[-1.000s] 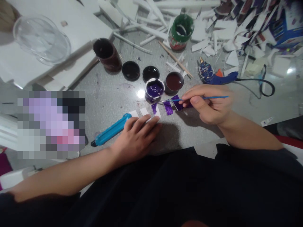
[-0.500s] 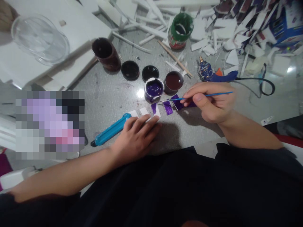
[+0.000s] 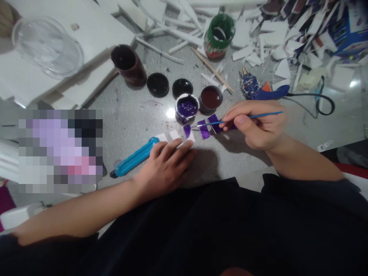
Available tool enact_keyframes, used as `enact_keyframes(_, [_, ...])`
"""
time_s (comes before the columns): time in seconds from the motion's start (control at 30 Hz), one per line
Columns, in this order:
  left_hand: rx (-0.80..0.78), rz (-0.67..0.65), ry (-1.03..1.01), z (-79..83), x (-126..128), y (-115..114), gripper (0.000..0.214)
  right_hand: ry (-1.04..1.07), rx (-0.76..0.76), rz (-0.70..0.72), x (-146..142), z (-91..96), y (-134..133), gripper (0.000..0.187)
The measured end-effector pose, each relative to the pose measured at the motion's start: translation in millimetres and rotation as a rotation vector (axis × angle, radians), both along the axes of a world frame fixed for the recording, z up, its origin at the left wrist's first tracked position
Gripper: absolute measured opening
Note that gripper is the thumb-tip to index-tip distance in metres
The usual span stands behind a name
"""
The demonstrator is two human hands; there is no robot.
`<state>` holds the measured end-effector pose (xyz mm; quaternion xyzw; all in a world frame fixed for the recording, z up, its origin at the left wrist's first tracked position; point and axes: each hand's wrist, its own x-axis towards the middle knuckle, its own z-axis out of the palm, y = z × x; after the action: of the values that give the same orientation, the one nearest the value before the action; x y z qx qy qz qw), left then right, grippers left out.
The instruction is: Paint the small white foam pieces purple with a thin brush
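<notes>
Pinching a blue paintbrush (image 3: 266, 114) in the fingers (image 3: 234, 112) of the right hand (image 3: 258, 126), tip at a partly purple piece (image 3: 186, 131), contact unclear, left hand (image 3: 166, 165) with fingers slightly spread at its near edge, paint pot (image 3: 186, 119) just beyond, grey worktop (image 3: 138, 115) beneath.

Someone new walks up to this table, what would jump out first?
Probably the open pot of purple paint near the middle, with a partly purple piece just below it, near the tip of the blue brush in the right hand. Next, the blue cutter beside the left hand, and the heap of white scraps at the upper right.
</notes>
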<state>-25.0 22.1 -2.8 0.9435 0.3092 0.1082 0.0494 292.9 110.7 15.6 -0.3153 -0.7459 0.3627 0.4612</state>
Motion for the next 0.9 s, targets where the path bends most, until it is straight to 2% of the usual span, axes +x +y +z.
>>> enact_keyframes(0.13, [-0.022, 0.003, -0.003, 0.1, 0.1, 0.2, 0.052, -0.090, -0.034, 0.094, 2.8, 1.8, 0.9, 0.018])
enact_keyframes(0.3, [-0.053, 0.003, 0.012, -1.0, -0.2, 0.0, 0.057, -0.056, 0.033, -0.043, -0.1, -2.4, 0.0, 0.017])
enact_keyframes(0.4, [-0.012, 0.000, -0.008, -0.9, 0.3, 0.1, 0.052, -0.030, -0.013, -0.065, -0.3, -1.1, -1.0, 0.018])
enact_keyframes(0.5, [0.021, 0.002, -0.019, -0.4, 1.1, 0.4, 0.048, -0.048, -0.048, 0.032, 2.1, 3.1, -0.3, 0.017])
enact_keyframes(0.6, [0.014, 0.002, -0.018, 0.0, 0.9, 0.5, 0.049, -0.093, -0.019, 0.110, 3.4, 3.9, 0.9, 0.016])
enact_keyframes(0.77, [-0.016, 0.000, -0.007, -0.1, -0.2, 0.2, 0.053, -0.071, 0.026, -0.046, 0.0, -2.6, -0.3, 0.018])
enact_keyframes(0.9, [-0.007, 0.000, 0.001, -1.2, 0.2, -0.4, 0.053, 0.008, -0.034, 0.002, 1.0, -2.7, -1.2, 0.016])
